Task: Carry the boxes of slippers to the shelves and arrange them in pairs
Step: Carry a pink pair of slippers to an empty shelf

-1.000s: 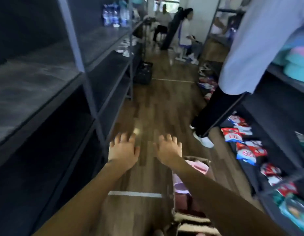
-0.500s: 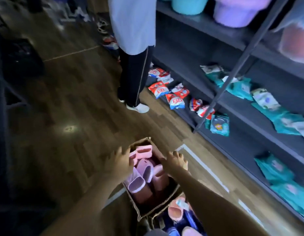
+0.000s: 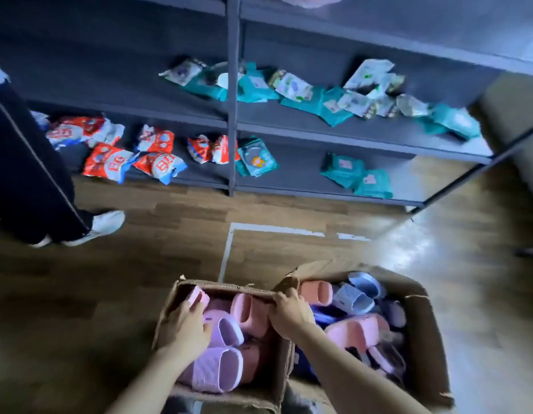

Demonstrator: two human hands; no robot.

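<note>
Small box (image 3: 220,287) of pink and lilac slippers (image 3: 226,327) sits on the floor in front of the shelves (image 3: 319,134), touching the larger box (image 3: 423,339). Left hand (image 3: 186,327): fingers curled over its left wall. Right hand (image 3: 289,309): fingers curled, gripping its right rim.
</note>
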